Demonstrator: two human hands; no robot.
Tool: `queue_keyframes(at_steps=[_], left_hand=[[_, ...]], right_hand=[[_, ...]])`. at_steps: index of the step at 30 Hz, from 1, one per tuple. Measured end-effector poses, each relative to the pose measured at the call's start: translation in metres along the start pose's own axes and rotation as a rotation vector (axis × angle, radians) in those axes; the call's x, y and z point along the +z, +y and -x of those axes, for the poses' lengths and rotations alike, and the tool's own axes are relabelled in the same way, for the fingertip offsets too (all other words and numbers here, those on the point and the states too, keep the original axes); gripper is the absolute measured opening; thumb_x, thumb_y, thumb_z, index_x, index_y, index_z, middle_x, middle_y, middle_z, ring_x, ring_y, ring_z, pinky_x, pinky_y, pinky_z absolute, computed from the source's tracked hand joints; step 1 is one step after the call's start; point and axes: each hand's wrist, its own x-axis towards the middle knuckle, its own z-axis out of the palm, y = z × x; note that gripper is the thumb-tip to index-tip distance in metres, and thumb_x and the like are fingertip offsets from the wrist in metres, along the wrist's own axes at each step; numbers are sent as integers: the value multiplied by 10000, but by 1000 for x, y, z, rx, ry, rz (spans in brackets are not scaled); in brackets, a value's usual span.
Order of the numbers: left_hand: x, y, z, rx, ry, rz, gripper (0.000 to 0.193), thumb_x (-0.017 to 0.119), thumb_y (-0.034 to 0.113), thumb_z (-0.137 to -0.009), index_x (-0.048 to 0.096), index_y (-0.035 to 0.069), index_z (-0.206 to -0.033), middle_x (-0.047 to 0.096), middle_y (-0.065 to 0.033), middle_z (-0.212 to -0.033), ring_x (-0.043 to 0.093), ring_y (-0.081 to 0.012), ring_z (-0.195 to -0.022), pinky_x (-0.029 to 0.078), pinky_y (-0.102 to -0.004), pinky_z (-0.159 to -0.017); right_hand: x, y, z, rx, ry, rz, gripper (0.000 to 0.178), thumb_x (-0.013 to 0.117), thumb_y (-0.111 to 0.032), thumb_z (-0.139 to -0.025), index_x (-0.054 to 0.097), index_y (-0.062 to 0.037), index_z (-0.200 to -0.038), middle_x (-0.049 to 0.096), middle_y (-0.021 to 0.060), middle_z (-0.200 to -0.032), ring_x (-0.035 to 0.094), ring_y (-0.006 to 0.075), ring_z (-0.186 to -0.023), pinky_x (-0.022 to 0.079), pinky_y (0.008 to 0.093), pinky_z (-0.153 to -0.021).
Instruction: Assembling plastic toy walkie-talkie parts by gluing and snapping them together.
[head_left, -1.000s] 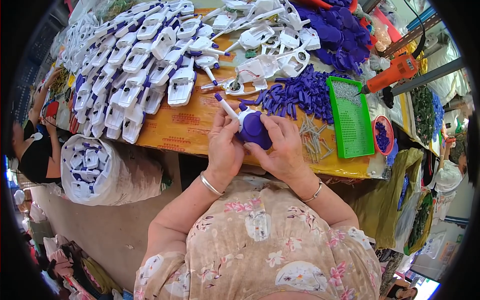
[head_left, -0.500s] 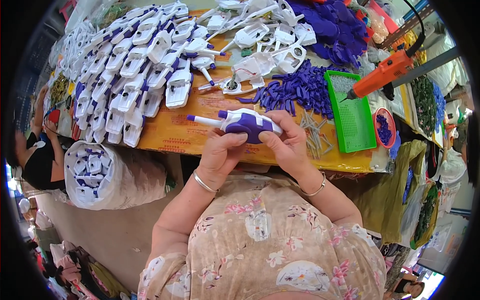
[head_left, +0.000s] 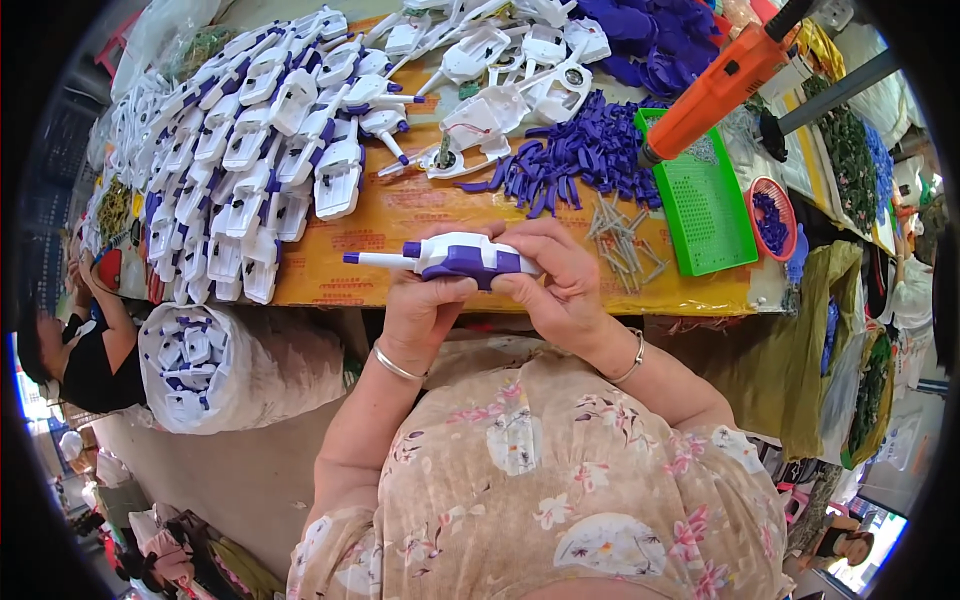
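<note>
Both hands hold a white-and-purple plastic device [head_left: 465,258] just above the front edge of the table. It lies almost level, its thin white tube with a purple tip pointing left. My left hand [head_left: 425,305] is closed on its underside, the thumb pressed on the purple panel. My right hand [head_left: 560,285] grips the right end between thumb and fingers and covers part of it. Beyond the hands lies a heap of small purple plastic pieces [head_left: 570,160]. Pale thin rods [head_left: 622,245] are scattered right of my right hand.
An orange power screwdriver [head_left: 715,85] hangs over a green tray [head_left: 697,225] of small metallic bits. Beside it stands a pink basket [head_left: 768,195]. White half-shells [head_left: 245,150] pile up on the left; purple panels [head_left: 640,45] lie behind. A filled sack [head_left: 270,380] stands left, near another person [head_left: 100,370].
The device has turned nearly level, its tube end shifting left, and both hands still hold it. The screwdriver looks larger and nearer, and the whole view has shifted slightly.
</note>
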Motion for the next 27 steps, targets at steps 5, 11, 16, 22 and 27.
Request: queue_keyframes(at_steps=[5, 11, 16, 22, 27], left_hand=[[-1, 5, -6, 27, -22, -44, 572, 695, -96, -631, 521, 13, -1166, 583, -202, -1178, 571, -299, -1096, 461, -383, -954], [9, 6, -5, 149, -26, -645, 594, 735, -68, -641, 531, 8, -1194, 630, -83, -1059, 621, -157, -921, 507, -301, -830], [33, 7, -4, 227, 62, -561, 725, 772, -15, -653, 413, 22, -1282, 586, -78, -1073, 584, -126, -966, 505, -249, -796], [19, -19, 12, 24, 103, -731, 354, 676, 90, -810, 514, 5, -1113, 583, -2, -822, 514, -69, -669, 448, -216, -610], [21, -12, 8, 171, 61, -1075, 264, 648, 82, -801, 518, -11, -1011, 530, -58, -696, 484, -113, -581, 404, -273, -532]], right_hand=[[-9, 1, -13, -182, -21, 236, 424, 734, -110, -743, 580, -2, -1123, 567, 116, -1045, 565, 224, -935, 447, 294, -820], [-12, -11, -22, -57, -155, 187, 431, 723, -111, -754, 566, 8, -1137, 569, 106, -1042, 567, 190, -936, 463, 285, -781], [-13, 19, -9, 385, 15, -396, 228, 625, -108, -864, 611, -30, -1078, 633, 26, -951, 582, 85, -816, 474, 234, -704], [-7, 37, 0, 509, 170, -901, 198, 577, -166, -925, 608, -32, -1066, 638, 13, -960, 597, 83, -845, 495, 238, -733], [-9, 36, -6, 450, 124, -780, 277, 664, -194, -863, 601, -13, -1063, 642, 42, -979, 604, 118, -860, 486, 271, -797]])
